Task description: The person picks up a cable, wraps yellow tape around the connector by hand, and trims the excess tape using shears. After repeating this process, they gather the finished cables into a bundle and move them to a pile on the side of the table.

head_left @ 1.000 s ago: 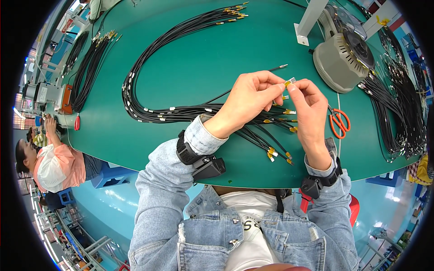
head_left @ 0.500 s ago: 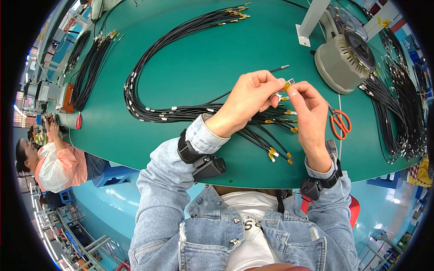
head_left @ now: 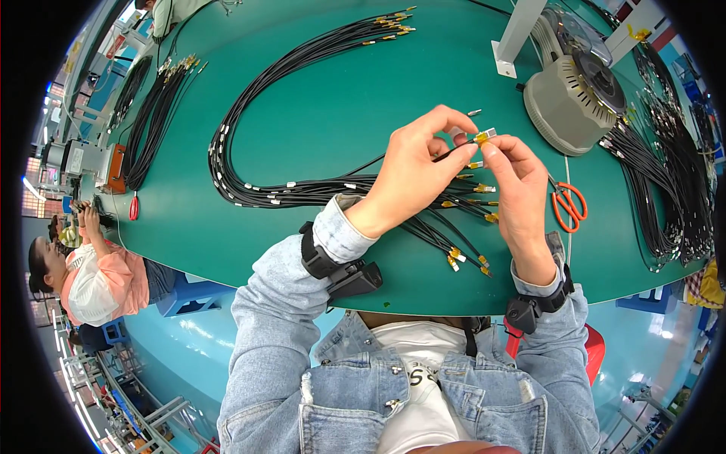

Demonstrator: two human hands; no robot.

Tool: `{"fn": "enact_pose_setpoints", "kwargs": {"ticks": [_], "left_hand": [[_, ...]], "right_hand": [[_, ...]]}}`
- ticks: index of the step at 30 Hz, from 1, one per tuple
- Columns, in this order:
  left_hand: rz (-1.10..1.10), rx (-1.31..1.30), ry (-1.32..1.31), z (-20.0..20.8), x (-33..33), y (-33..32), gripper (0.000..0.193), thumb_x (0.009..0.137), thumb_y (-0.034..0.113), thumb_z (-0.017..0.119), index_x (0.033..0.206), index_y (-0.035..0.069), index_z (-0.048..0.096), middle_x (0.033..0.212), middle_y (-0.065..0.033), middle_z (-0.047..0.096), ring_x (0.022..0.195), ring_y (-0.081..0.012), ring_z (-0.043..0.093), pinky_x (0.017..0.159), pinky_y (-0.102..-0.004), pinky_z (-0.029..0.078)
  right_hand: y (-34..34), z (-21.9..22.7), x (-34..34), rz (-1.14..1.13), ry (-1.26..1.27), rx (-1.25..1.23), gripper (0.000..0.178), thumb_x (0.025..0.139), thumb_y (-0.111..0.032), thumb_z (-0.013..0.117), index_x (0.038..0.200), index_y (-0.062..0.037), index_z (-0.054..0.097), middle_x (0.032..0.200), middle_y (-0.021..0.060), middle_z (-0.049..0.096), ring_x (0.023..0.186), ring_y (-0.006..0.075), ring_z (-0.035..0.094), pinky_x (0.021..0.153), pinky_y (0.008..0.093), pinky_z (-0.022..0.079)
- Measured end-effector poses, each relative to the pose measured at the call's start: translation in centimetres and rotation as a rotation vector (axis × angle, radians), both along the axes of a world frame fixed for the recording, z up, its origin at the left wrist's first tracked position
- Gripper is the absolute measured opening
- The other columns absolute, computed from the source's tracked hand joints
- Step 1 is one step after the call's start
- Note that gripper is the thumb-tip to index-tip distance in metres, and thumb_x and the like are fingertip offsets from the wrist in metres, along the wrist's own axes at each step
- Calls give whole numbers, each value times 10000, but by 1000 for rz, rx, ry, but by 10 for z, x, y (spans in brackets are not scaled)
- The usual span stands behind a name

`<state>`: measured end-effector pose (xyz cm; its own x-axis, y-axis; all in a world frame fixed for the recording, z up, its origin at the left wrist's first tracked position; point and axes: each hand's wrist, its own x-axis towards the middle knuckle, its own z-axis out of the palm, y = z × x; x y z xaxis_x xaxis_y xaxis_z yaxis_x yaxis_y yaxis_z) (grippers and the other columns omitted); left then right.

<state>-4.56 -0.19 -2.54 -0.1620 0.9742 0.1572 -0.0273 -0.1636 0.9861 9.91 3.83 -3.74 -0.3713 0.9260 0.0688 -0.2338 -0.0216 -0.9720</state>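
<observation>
Handling yellow tape [head_left: 481, 139] at the end of one black cable [head_left: 452, 150] appears to be the step in hand; whether it is being wrapped, pressed or checked, cannot tell. Workpiece loc.: silver connector [head_left: 489, 133] of that cable, held up btwn both hands, over the R part of the cable bundle [head_left: 310, 191] on the green table [head_left: 325, 113].

L hand [head_left: 418, 163]: part-closed, index finger arched, gap visible btwn finger and thumb; cable runs through, and the thumb appears to grip it near the taped end. R hand [head_left: 518, 181]: thumb and index finger nearly together, apparently pinching the taped section.

Next move, by judgement, calls for: L grip steady, R fingertip pressure on tape only, conn. face unobstructed, no cable twist.

Orientation: conn. points R and slightly away from the person. Long axis runs obliquely, lower L to upper R, approx. in line w/ the cable behind it.

Adjacent: other taped cable ends [head_left: 457, 254] lie below, mostly pointing R. Orange-handled scissors [head_left: 569, 208] lie R of the R hand, apart from it, handles toward the person.
</observation>
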Motion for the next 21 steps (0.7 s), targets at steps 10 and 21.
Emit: {"fn": "enact_pose_setpoints", "kwargs": {"ticks": [10, 21], "left_hand": [[271, 409, 588, -7, 2, 1, 163, 757, 8, 651, 916, 42, 637, 767, -65, 617, 515, -128, 553, 440, -241, 422], [203, 277, 356, -6, 6, -1, 133, 769, 7, 644, 901, 20, 637, 699, -40, 601, 525, -67, 525, 442, -197, 392]], "right_hand": [[1, 1, 1, 22, 64, -26, 122, 846, -80, 597, 928, 11, 606, 854, 13, 580, 778, 77, 494, 729, 215, 391], [3, -2, 2, 57, 97, -86, 129, 850, -94, 596, 924, 11, 605, 840, 10, 574, 771, 81, 490, 736, 227, 386]]}}
